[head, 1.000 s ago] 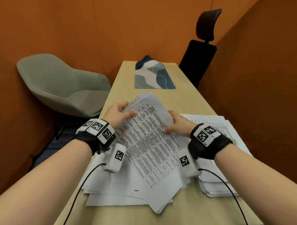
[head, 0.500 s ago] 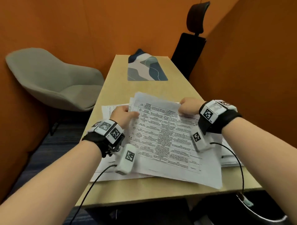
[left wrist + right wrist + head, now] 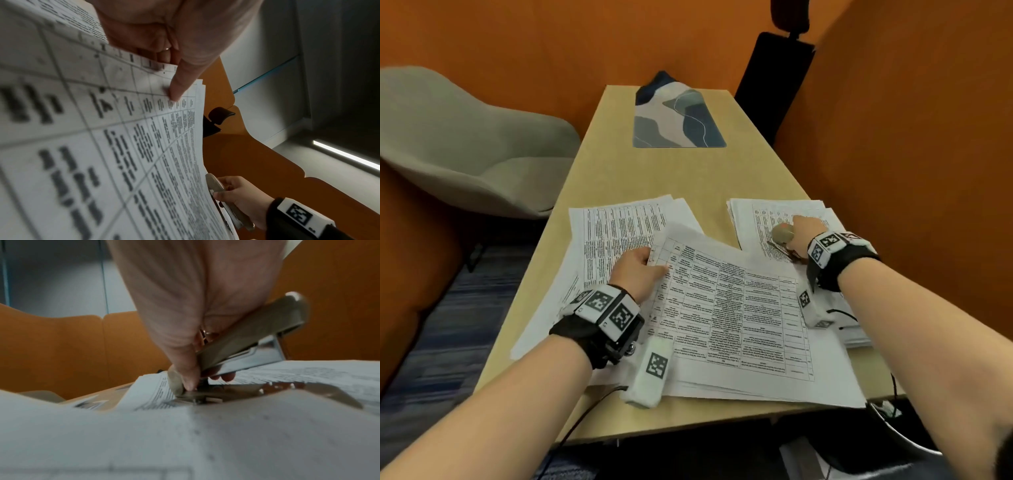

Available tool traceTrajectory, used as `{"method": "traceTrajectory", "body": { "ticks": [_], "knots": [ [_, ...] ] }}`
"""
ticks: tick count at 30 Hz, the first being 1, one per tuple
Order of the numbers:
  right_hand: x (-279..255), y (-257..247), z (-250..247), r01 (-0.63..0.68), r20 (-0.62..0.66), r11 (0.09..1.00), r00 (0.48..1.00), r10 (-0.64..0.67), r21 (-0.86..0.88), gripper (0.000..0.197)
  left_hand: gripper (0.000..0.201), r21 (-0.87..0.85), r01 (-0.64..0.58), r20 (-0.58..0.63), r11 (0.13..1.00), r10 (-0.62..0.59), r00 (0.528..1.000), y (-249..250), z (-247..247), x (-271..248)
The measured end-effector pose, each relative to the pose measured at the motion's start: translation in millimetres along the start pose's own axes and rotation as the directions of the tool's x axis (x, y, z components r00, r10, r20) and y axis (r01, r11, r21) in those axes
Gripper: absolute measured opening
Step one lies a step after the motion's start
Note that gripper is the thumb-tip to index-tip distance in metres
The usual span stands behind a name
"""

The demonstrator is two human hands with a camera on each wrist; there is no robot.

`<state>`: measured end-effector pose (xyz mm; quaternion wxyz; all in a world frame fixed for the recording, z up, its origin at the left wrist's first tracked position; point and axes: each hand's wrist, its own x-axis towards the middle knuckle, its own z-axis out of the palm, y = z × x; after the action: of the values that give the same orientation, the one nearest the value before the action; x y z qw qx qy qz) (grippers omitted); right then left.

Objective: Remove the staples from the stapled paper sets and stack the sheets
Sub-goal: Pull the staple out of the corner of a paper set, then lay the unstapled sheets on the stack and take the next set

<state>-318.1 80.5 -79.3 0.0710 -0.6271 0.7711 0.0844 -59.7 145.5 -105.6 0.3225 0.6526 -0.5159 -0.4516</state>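
Desk (image 3: 619, 164): left fingers (image 3: 179, 87) pinch paper set (image 3: 729, 308) corner.

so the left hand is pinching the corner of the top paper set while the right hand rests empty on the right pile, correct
Not quite: the right hand is not empty. It grips a stapler-like tool over the right pile, as the right wrist view shows. The left hand does pinch the corner of the top paper set.
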Motion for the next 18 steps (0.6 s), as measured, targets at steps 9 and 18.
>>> {"method": "traceTrajectory", "body": {
  "ticks": [9,18],
  "knots": [
    [-25.5,-45.3,-28.7,0.309,-0.331,0.903,0.921,-0.206,0.299,0.050,0.011,-0.180,-0.042,-0.042,0.983,0.035,0.998,1.4,4.0,-1.0],
    [-82.2,-93.8,19.5,0.500,-0.233,0.849,0.858,-0.458,0.169,0.049,0.020,-0.267,-0.027,-0.011,0.963,0.025,1.000,2.7,-2.9,-13.3]
  ]
}}
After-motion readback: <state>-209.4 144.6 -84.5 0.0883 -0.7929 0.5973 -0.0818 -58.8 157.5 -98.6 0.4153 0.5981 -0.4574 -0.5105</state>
